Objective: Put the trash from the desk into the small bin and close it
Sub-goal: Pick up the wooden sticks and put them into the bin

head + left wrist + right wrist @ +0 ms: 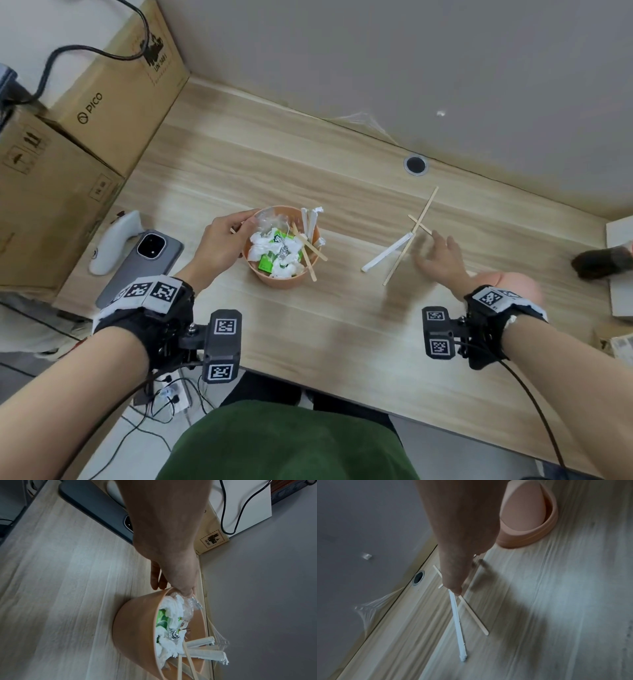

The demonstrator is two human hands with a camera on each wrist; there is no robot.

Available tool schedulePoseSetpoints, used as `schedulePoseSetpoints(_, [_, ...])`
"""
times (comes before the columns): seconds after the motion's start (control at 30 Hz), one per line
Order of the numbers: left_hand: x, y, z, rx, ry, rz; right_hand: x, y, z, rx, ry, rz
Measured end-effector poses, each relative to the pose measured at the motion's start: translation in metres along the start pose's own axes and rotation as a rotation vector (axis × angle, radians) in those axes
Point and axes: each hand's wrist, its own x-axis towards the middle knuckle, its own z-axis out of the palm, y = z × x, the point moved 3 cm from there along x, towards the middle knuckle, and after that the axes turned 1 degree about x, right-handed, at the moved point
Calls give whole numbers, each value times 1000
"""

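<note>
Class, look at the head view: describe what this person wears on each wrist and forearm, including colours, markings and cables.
Both forearms are bare, with no sleeves. Each wrist carries a black strap topped by a white band printed with square black-and-white code markers. A black camera block with similar markers juts from the left strap, another from the right. Thin black cables trail back from both.

One small orange bin [281, 278] in front of me, one matching lid [529, 512] off to my right. On the open desk [308, 164] I count three wooden sticks [409, 240] crossed together, plus one white paper wrapper [387, 251] with them. Inside the bin: two wooden sticks [308, 251] poking out, at least three rolled white wrappers [205, 654], some crumpled tissues I can't count, green packaging [265, 262]. One phone [144, 263], one white controller [109, 243], two cardboard boxes [113, 102], one cable hole [415, 164].
</note>
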Motion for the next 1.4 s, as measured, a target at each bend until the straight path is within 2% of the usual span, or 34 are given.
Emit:
schedulePoseSetpoints(0.13, [0,2,1,9,-4,-10,6,-17,3,30,14,-14])
schedulePoseSetpoints(0.23, [1,2,1,10,0,-19,-6,-30,20,-109,26,-25])
schedulePoseSetpoints(0.33, [2,5,2,14,-9,-17,-23,-35,38,-143,69,-34])
schedulePoseSetpoints(0.47, [6,5,2,17,3,-18,-25,-37,36,-46,96,-39])
schedulePoseSetpoints(0.63, [7,5,3,21,0,-22,-13,-47,33,130,195,5])
schedulePoseSetpoints(0.73, [7,4,3,18,3,-33,-8,-62,43,94,117,-8])
schedulePoseSetpoints(0.9, [6,7,3,19,-1,-20,-8,-71,48,-10,-113,-207])
schedulePoseSetpoints(0.97, [6,6,2,10,-1,-22,-10,-61,42,-14,-91,-222])
schedulePoseSetpoints(1.03, [6,5,2,3,-3,-18,-14,-50,39,12,-31,-161])
schedulePoseSetpoints(1.13, [7,4,3,-5,-7,-17,-25,-45,47,-47,-28,-68])
schedulePoseSetpoints(1.3, [8,0,5,-16,1,-8,-29,-66,59,-252,-85,-165])
schedulePoseSetpoints(1.4, [8,-2,4,-19,14,1,-33,-67,53,-321,-133,-143])
